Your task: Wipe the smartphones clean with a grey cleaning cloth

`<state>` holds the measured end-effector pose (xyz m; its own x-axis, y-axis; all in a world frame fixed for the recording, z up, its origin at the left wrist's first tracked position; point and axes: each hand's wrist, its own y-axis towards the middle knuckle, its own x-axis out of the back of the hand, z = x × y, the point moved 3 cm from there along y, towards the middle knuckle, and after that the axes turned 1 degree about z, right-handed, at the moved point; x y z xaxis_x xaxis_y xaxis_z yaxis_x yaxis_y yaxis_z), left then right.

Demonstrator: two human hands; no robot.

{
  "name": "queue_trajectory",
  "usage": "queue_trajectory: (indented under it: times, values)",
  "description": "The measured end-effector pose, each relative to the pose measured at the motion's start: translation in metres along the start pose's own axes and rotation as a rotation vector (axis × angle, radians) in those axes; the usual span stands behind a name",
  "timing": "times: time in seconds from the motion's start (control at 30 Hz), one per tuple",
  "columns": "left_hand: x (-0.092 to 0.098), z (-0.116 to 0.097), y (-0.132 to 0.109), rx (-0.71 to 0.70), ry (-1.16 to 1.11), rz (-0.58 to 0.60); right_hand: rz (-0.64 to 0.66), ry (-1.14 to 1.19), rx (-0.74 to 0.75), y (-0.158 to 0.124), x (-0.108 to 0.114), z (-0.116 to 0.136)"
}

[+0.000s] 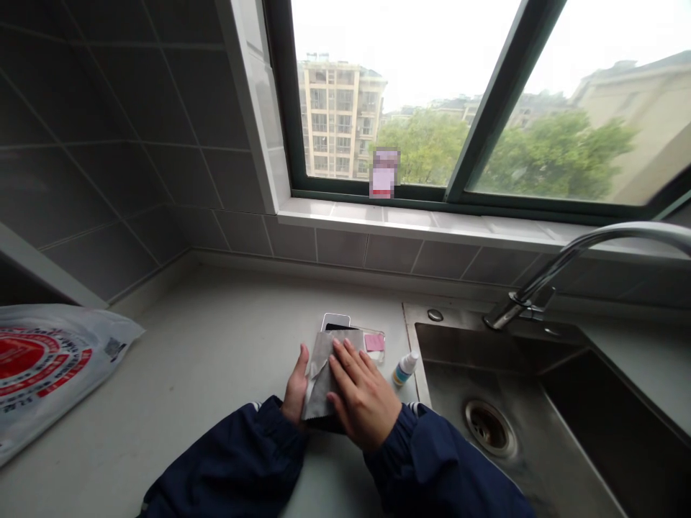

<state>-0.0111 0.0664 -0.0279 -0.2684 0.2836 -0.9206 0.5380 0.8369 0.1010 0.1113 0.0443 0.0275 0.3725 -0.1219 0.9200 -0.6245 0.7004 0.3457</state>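
A grey cloth (324, 374) lies over a dark flat device, whose black edge (339, 327) shows at the far side. My right hand (364, 392) rests flat on the cloth, fingers stretched out. At the device's left edge is my left hand (296, 385), thumb up along the side and its other fingers hidden beneath. Just behind sits a small white-rimmed flat object (335, 317), partly covered. Right of the cloth lies a clear case (381, 355) with a pink piece (374, 342) on it. A small white-capped bottle (404, 368) with a blue label stands near the sink.
A steel sink (424, 374) with a drain (490, 428) and a curved tap (561, 259) takes up the right side. At the left, a printed plastic bag (59, 367) lies on the pale counter (216, 345). A tiled wall and window sill (421, 216) bound the back.
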Motion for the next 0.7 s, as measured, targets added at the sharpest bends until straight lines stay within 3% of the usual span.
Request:
queue_trajectory:
  times: [0.2, 0.37, 0.47, 0.6, 0.7]
  values:
    - [-0.005, 0.003, 0.0, -0.067, -0.01, -0.036, -0.001, 0.006, -0.007, 0.002, 0.0, -0.001]
    - [-0.006, 0.004, 0.0, 0.027, -0.048, 0.01, 0.154, 0.016, -0.047, 0.0, -0.002, -0.001]
    - [-0.006, 0.001, -0.001, 0.047, -0.055, -0.023, 0.216, 0.041, -0.069, -0.002, 0.0, 0.002]
    - [-0.009, 0.0, -0.001, 0.032, -0.06, -0.101, 0.191, 0.087, -0.018, -0.002, 0.005, 0.009]
    - [-0.013, 0.003, -0.001, 0.068, -0.061, -0.09, 0.135, 0.118, 0.022, 0.0, 0.002, 0.011]
